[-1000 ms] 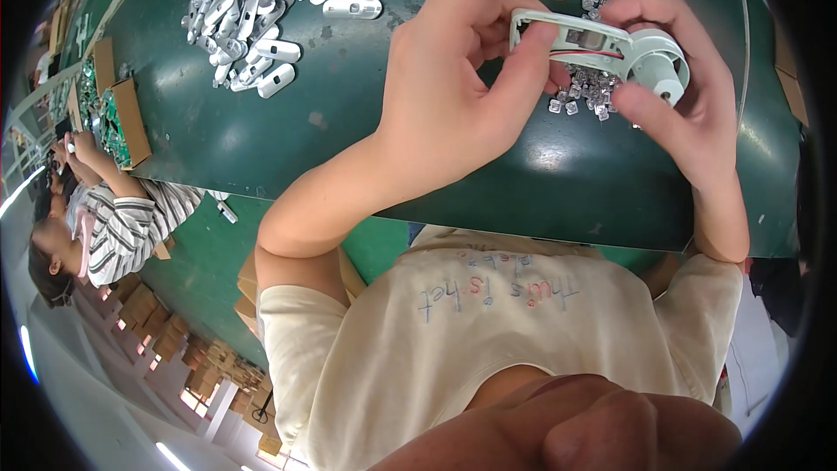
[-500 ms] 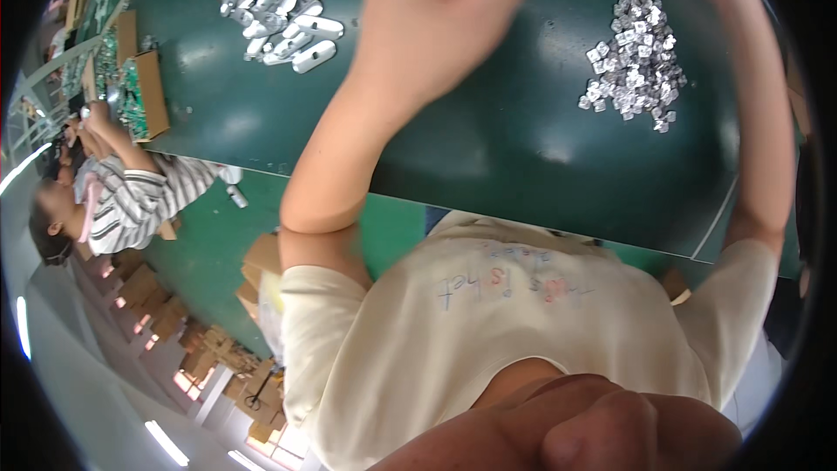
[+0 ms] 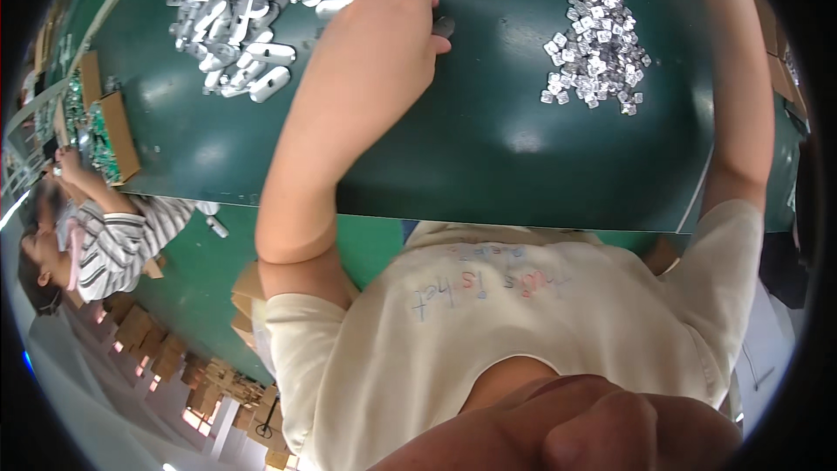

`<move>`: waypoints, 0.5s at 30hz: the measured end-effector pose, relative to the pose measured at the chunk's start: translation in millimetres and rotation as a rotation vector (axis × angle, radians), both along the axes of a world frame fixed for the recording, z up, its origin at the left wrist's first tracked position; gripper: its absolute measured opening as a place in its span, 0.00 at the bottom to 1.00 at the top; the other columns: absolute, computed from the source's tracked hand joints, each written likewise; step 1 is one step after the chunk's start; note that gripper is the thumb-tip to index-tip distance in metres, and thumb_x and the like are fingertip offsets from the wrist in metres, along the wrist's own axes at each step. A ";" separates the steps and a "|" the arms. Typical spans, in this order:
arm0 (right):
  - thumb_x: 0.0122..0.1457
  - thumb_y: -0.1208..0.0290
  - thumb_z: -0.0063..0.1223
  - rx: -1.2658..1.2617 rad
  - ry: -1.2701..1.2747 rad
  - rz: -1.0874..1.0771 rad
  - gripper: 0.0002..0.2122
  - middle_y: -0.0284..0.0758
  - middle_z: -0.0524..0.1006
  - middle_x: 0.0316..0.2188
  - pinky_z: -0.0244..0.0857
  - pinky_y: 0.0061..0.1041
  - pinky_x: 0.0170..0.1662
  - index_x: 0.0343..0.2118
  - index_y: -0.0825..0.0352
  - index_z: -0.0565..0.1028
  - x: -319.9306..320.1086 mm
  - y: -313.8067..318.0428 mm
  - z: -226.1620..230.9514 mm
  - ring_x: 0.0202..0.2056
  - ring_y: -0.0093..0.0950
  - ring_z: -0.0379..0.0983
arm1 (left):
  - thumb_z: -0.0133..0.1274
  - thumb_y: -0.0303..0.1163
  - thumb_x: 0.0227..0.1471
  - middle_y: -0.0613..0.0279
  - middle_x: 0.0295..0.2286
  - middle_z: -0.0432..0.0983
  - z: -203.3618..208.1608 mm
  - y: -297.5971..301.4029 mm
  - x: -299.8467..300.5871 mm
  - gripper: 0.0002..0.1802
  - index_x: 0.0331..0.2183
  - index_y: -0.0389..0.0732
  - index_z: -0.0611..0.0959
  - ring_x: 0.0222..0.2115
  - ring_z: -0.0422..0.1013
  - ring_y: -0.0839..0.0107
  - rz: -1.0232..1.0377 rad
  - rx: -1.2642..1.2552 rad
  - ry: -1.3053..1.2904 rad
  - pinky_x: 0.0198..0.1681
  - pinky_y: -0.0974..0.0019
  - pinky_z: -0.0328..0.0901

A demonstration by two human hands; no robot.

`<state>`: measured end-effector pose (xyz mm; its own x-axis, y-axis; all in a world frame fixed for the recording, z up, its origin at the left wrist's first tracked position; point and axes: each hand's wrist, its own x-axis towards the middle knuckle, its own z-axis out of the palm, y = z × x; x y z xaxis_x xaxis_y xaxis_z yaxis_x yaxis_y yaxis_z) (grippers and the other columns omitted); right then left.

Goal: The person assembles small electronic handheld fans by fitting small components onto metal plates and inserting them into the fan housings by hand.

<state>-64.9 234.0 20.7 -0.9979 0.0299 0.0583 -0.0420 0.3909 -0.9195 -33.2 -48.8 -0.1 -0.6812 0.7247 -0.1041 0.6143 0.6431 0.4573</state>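
My left hand (image 3: 375, 44) is over the dark green table, just right of a pile of silver oblong metal casings (image 3: 235, 22). Its fingers are bent inward. A small dark grey rounded piece (image 3: 444, 27) shows by the thumb; whether it is in the grasp or lies on the table is hard to make out. My right forearm (image 3: 737, 61) reaches up along the right side, and the hand itself is beyond the top edge. Left of that forearm lies a heap of small, shiny, square clear or metallic pieces (image 3: 602, 44).
The green table (image 3: 523, 174) ends in a straight front edge close to my body. Cardboard boxes holding green circuit boards (image 3: 103, 135) stand at the left. Beyond them sits another person in a striped top (image 3: 118, 235). More cartons (image 3: 144, 331) are stacked on the floor.
My view has shifted, so both piles appear farther left. My left hand has drawn back closer to the casings and shows more fully. My right hand stays out of view.
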 end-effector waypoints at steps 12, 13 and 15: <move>0.50 0.78 0.52 0.663 0.006 0.482 0.07 0.37 0.70 0.29 0.64 0.25 0.35 0.32 0.71 0.70 104.8 -68.6 9.5 0.33 0.31 0.69 | 0.50 0.20 0.49 0.63 0.26 0.72 15.2 29.9 7.6 0.09 0.36 0.33 0.72 0.25 0.69 0.79 0.360 0.713 -0.801 0.29 0.78 0.66; 0.50 0.78 0.52 0.659 0.010 0.472 0.07 0.37 0.70 0.29 0.64 0.25 0.35 0.32 0.71 0.70 108.2 -67.0 1.9 0.33 0.31 0.69 | 0.50 0.20 0.49 0.63 0.25 0.74 14.5 32.3 9.2 0.09 0.36 0.33 0.72 0.25 0.71 0.79 0.401 0.794 -0.810 0.29 0.78 0.67; 0.46 0.82 0.52 0.670 0.066 0.353 0.07 0.36 0.69 0.28 0.62 0.27 0.34 0.29 0.69 0.68 115.3 -67.1 -15.5 0.31 0.32 0.68 | 0.50 0.19 0.49 0.62 0.25 0.74 13.2 33.9 11.4 0.09 0.36 0.32 0.73 0.24 0.71 0.79 0.383 0.758 -0.799 0.28 0.78 0.67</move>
<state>50.4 166.9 5.2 -0.9353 -0.3536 0.0115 -0.3152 0.8180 -0.4811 -21.8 -14.9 13.1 -0.8051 0.5464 -0.2309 -0.1977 0.1198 0.9729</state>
